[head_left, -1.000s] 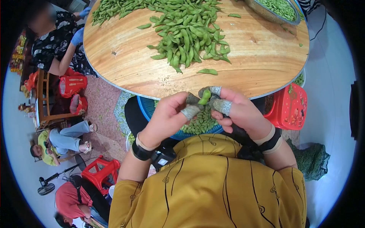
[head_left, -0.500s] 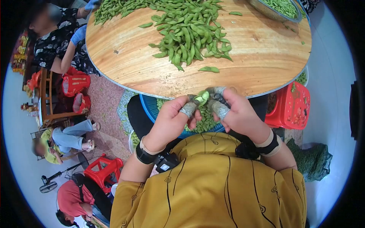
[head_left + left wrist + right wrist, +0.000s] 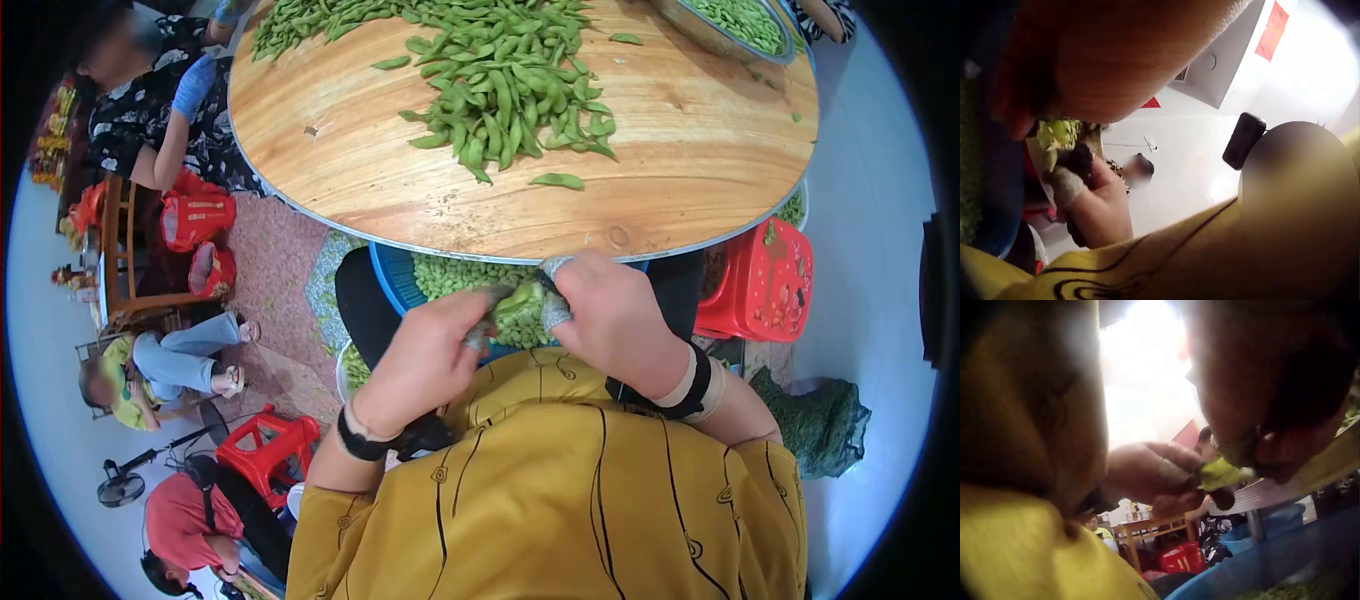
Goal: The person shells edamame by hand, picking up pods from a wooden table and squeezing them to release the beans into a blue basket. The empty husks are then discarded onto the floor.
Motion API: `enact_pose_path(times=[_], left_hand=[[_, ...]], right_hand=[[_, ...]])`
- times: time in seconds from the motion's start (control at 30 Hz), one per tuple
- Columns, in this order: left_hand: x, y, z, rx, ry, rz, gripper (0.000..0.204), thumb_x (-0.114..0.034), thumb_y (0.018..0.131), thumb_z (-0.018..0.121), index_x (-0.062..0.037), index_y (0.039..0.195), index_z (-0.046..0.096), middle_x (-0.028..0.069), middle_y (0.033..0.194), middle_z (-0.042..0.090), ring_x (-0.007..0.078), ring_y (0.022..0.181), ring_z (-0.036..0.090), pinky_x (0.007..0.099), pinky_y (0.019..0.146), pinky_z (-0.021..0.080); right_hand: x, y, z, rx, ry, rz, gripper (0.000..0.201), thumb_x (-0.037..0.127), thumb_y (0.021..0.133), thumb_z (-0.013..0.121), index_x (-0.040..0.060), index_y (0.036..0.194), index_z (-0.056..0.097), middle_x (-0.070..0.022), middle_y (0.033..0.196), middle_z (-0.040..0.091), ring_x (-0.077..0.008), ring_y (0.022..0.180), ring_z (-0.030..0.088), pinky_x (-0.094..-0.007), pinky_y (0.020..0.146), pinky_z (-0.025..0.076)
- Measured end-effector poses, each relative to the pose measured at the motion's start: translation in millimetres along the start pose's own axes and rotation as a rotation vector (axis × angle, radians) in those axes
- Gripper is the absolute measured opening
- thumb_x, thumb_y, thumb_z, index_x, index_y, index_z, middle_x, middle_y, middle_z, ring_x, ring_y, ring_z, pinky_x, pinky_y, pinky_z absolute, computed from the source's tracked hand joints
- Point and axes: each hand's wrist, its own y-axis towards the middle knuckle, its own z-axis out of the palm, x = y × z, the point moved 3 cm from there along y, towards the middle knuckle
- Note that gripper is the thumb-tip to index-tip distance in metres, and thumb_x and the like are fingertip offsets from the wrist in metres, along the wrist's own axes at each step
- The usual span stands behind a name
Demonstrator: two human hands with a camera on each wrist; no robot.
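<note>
Over a blue basin of shelled green beans, both hands work on one soybean pod. My left hand pinches its left end between thumb and fingers. My right hand holds the other end, with grey wrappings on its thumb and forefinger. In the right wrist view the pod spans the fingertips of both hands. The left wrist view shows the pod's pale green side beside the wrapped right thumb. Fingers partly hide the pod.
A wooden table curves just beyond the hands, with a heap of pods and a metal bowl of shelled beans. A red stool stands at the right. Another person in blue gloves sits at the left.
The pod was upright and whole, then split with pale beans showing; now it lies slanted between the hands. The left hand has dropped toward the body and turned, uncovering more of the basin.
</note>
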Motion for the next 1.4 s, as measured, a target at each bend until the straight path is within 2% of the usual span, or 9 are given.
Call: enact_pose_path(times=[0.07, 0.23, 0.73, 0.83, 0.93, 1.07, 1.2, 1.3, 1.4], left_hand=[[11.6, -16.7, -13.7, -0.035, 0.048, -0.095, 0.040, 0.006, 0.072, 0.049, -0.0007, 0.110, 0.059, 0.0187, 0.080, 0.061, 0.0371, 0.078, 0.062, 0.0407, 0.068, 0.050], [57.1, -64.1, -50.4, -0.195, 0.056, -0.532, 0.037, 0.006, 0.078, 0.045, 0.0004, 0.111, 0.059, 0.0124, 0.078, 0.066, 0.0217, 0.068, 0.066, 0.0340, 0.063, 0.052], [73.8, -66.3, -57.7, -0.208, -0.593, -0.514, 0.026, 0.002, 0.086, 0.045, 0.0037, 0.108, 0.058, 0.0050, 0.085, 0.064, 0.0100, 0.071, 0.056, 0.0244, 0.067, 0.046], [92.3, -83.8, -67.6, -0.263, 0.522, -0.549, 0.039, 0.005, 0.075, 0.053, -0.0009, 0.113, 0.060, 0.0168, 0.099, 0.065, 0.0343, 0.083, 0.063, 0.0361, 0.075, 0.050], [84.5, -85.6, -62.4, -0.408, 1.016, -0.606, 0.044, 0.004, 0.072, 0.056, -0.0020, 0.116, 0.058, 0.0204, 0.107, 0.062, 0.0402, 0.099, 0.059, 0.0455, 0.084, 0.049], [23.0, -26.7, -45.9, -0.339, 0.277, -0.157, 0.040, -0.005, 0.080, 0.064, -0.0012, 0.120, 0.057, 0.0132, 0.099, 0.059, 0.0221, 0.084, 0.062, 0.0272, 0.069, 0.051], [-14.3, 24.9, -15.1, -0.024, 0.038, 0.088, 0.031, -0.012, 0.084, 0.062, 0.0015, 0.112, 0.060, 0.0127, 0.090, 0.062, 0.0233, 0.078, 0.062, 0.0299, 0.069, 0.050], [-6.5, 41.0, 1.9, 0.165, 0.106, 0.079, 0.024, -0.010, 0.085, 0.062, 0.0021, 0.106, 0.061, 0.0094, 0.089, 0.064, 0.0179, 0.078, 0.062, 0.0290, 0.069, 0.049], [3.8, 46.7, 9.2, 0.173, -0.284, -0.075, 0.020, -0.006, 0.088, 0.059, 0.0023, 0.105, 0.062, 0.0040, 0.093, 0.066, 0.0110, 0.081, 0.060, 0.0273, 0.070, 0.048]], right_hand=[[-0.2, -0.4, 3.7, 0.096, 0.054, -0.076, 0.025, 0.011, 0.066, 0.069, 0.0042, 0.087, 0.057, -0.0122, 0.081, 0.056, -0.0324, 0.073, 0.060, -0.0400, 0.062, 0.050], [-5.4, 21.9, -10.9, -0.114, 0.143, -0.109, 0.019, 0.008, 0.072, 0.065, 0.0054, 0.090, 0.060, -0.0128, 0.085, 0.058, -0.0329, 0.075, 0.060, -0.0403, 0.063, 0.050], [-40.8, 46.2, -16.2, -0.261, -0.111, -0.002, 0.017, 0.006, 0.077, 0.064, 0.0012, 0.093, 0.061, -0.0178, 0.081, 0.058, -0.0384, 0.076, 0.057, -0.0433, 0.065, 0.047], [-45.2, 41.6, -16.8, -0.209, 0.063, 0.037, 0.017, 0.006, 0.077, 0.063, 0.0003, 0.093, 0.061, -0.0176, 0.075, 0.058, -0.0358, 0.069, 0.057, -0.0405, 0.062, 0.046], [-41.3, 36.7, -13.3, 0.030, 0.550, 0.216, 0.016, 0.006, 0.078, 0.061, -0.0008, 0.093, 0.061, -0.0174, 0.071, 0.058, -0.0301, 0.062, 0.055, -0.0374, 0.060, 0.045], [-30.0, 36.5, -12.9, 0.401, 0.493, 0.260, 0.018, 0.007, 0.083, 0.062, 0.0013, 0.099, 0.064, -0.0004, 0.077, 0.061, -0.0071, 0.072, 0.052, -0.0257, 0.066, 0.045], [-22.2, 33.4, -18.1, 0.406, 0.500, 0.149, 0.019, 0.012, 0.082, 0.064, 0.0020, 0.099, 0.064, 0.0002, 0.077, 0.061, -0.0078, 0.071, 0.051, -0.0268, 0.063, 0.045], [-25.0, 28.1, -24.6, 0.308, 0.467, 0.176, 0.020, 0.012, 0.078, 0.062, 0.0002, 0.095, 0.059, -0.0188, 0.074, 0.060, -0.0284, 0.065, 0.059, -0.0358, 0.061, 0.046], [-28.7, 23.3, -21.9, 0.065, 0.625, 0.142, 0.028, 0.007, 0.079, 0.061, -0.0011, 0.105, 0.058, -0.0185, 0.083, 0.064, -0.0263, 0.074, 0.063, -0.0340, 0.068, 0.048]])
